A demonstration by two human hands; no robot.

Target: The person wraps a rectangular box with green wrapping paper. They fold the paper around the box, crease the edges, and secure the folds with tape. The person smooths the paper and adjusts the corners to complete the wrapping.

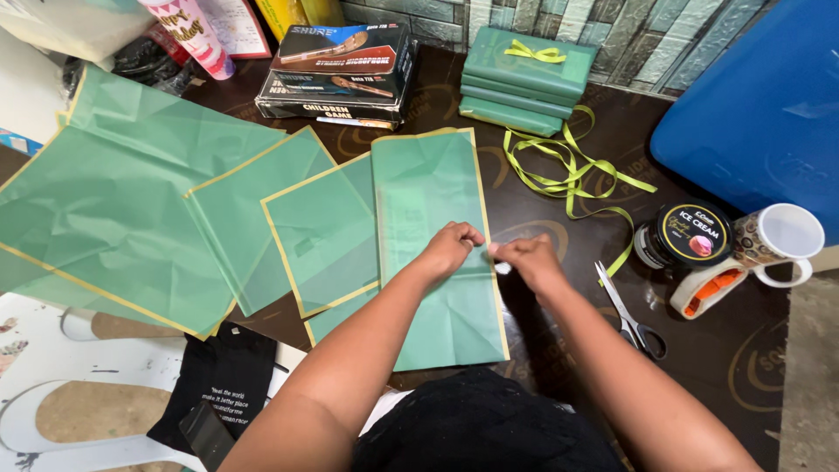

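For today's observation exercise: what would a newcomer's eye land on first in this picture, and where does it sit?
First, the green paper sheets with yellow edges, spread across the dark table; the left hand and right hand meet at the right edge of the nearest sheet. Behind lie green-wrapped boxes trailing yellow-green ribbon; scissors lie right of the hands.

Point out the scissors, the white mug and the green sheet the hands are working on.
Metal scissors with black handles (631, 319), head view, on the blades near the pivot.
White ceramic mug (786, 234), head view, on its open inside.
Green wrapping sheet with yellow edge (428, 188), head view, on its bare upper half.
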